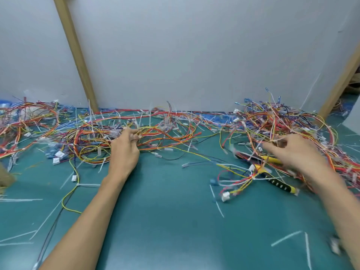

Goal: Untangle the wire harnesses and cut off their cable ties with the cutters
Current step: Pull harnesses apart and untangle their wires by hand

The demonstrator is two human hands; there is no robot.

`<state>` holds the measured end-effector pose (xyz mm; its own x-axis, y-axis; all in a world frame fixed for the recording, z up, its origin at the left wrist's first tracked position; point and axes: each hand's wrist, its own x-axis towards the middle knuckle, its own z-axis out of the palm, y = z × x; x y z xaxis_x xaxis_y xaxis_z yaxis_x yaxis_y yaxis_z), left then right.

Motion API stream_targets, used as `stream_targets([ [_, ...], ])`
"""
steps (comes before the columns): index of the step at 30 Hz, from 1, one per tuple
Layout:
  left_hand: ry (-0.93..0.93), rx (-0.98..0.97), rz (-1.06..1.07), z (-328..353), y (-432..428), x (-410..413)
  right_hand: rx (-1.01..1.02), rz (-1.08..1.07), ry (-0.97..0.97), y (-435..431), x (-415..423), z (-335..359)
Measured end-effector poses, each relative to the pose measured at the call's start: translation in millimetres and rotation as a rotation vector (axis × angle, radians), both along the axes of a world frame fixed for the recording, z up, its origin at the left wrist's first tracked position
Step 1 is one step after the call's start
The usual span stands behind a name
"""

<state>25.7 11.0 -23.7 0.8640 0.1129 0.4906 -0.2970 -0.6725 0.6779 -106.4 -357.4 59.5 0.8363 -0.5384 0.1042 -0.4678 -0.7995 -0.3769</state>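
Wire harnesses sprawled in one long tangle along the far side of the counter, heaped thickest at far left and far right, with thin red, yellow, orange and blue leads looped through one another. Light and limp, likely to drag neighbours along when pulled. Small white connectors and crimped ends liable to snag, so better lifted at a bundled stretch beside a tie than tugged by a single lead.

Cable ties white and stiff, many tails sticking up out of the tangle. Probably best cut at the head, clear of the insulation.

Left hand reaching into the middle of the tangle, fingers pinched together on a few yellow and red leads. Right hand over the near edge of the right heap, smeared by blur; cannot tell whether closed on anything.

Cutters, with black and yellow handles, lying unheld on the counter just below the right hand, partly under a small separate harness.

No tray or bin in view; white tie offcuts loose on the green surface. Behind, a grey wall panel with a wooden batten.
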Motion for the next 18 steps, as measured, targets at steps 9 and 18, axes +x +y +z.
stream_targets([
  [9, -0.02, -0.022, 0.034, -1.2, -1.4, 3.7, -0.196, 0.488, -0.437, 131.8, 23.0, 21.3],
  [18, 0.021, -0.016, -0.021, -1.6, -0.5, 0.9, -0.425, 0.586, -0.075, 172.3, 76.0, -58.2],
])
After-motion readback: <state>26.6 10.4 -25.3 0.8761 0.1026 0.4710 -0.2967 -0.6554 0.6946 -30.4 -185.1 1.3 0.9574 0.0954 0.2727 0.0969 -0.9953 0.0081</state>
